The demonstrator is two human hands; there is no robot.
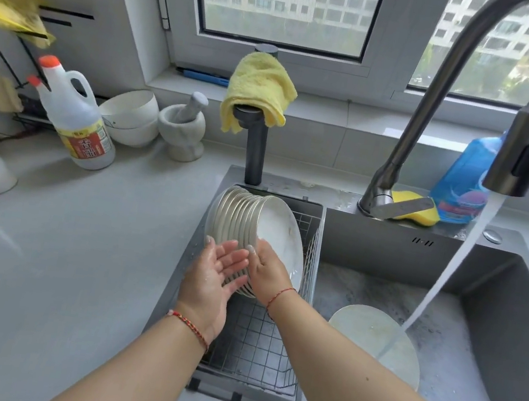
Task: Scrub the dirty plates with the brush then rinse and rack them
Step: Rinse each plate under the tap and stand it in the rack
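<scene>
Standing on edge in the rack, the front plate was gripped by the right hand, the left hand held open beside the stack, while the remaining plate lay flat to the right.

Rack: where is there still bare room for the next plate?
The rack is bare wire on its near half, between the plates and the near rim. The far half is crowded: plates stand on edge there, with the left hand and right hand against them. One plate lies in the sink.
</scene>
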